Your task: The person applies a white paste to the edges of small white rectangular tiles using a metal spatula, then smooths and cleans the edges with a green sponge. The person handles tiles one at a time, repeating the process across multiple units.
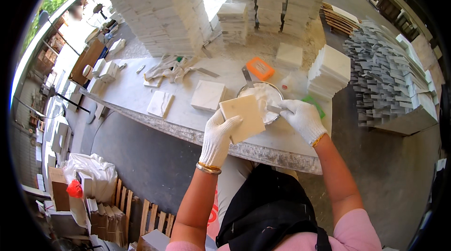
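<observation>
My left hand (216, 142), in a white knit glove, grips a square cream-white stone tile (245, 119) by its left edge, tilted above the table's front part. In my right hand (304, 120), gloved too, is a putty knife (273, 109), its blade over the near right rim of a round bowl (282, 95). White paste (266, 94) fills part of that bowl; the tile hides its near left side. A second flat blade (247, 77) leans on the bowl's far rim. Just behind the bowl lies an orange box (260, 68).
Marble tiles (208, 95) lie left of the bowl on the stone-topped table (183, 121). Crumpled gloves (171, 68) lie farther back. Tall tile stacks (155, 11) rise behind; a shorter stack (329, 72) and a green item (314, 105) stand right. Pallets (150, 218) are on the floor.
</observation>
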Motion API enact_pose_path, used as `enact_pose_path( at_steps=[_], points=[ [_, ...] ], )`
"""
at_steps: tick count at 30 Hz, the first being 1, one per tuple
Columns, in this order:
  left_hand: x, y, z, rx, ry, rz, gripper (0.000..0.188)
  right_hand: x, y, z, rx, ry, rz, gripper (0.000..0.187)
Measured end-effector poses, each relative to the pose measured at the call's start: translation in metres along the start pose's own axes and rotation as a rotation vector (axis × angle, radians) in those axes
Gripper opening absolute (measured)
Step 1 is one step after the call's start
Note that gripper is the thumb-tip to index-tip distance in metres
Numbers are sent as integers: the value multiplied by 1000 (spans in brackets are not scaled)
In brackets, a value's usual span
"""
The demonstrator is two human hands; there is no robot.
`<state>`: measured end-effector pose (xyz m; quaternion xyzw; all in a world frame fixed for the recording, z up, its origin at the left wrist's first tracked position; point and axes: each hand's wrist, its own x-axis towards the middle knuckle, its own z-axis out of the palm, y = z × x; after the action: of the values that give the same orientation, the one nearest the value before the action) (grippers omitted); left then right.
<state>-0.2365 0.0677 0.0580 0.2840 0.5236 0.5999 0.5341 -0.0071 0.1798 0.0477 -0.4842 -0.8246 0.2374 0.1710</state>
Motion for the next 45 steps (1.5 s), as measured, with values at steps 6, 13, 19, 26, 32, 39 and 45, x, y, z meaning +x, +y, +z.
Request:
enact_pose_path(
  at_steps=[6, 13, 19, 26, 32, 39, 45],
  points=[
    [-31, -53, 20, -331, -177, -222, 44, -61, 33, -32, -38, 253, -53, 36],
    [-33, -113, 96, -223, -427, -402, 45, -171, 87, -60, 301, 352, 382, 40],
    [-17, -134, 142, -2, -465, -254, 47, -218, 97, -39, 125, 306, 332, 39],
    [-11, -121, 146, 1060, -277, 292, 64, -207, 88, -33, 40, 51, 338, 33],
    [-8, -99, 141, 1320, -316, 475, 69, -199, 101, -39, 213, 198, 364, 38],
    [5, -126, 123, 1329, -576, 728, 92, -177, 115, -33, 200, 164, 306, 40],
    [11, -123, 118, 1231, -605, 800, 99, -164, 122, -21, -3, 248, 171, 37]
  ],
)
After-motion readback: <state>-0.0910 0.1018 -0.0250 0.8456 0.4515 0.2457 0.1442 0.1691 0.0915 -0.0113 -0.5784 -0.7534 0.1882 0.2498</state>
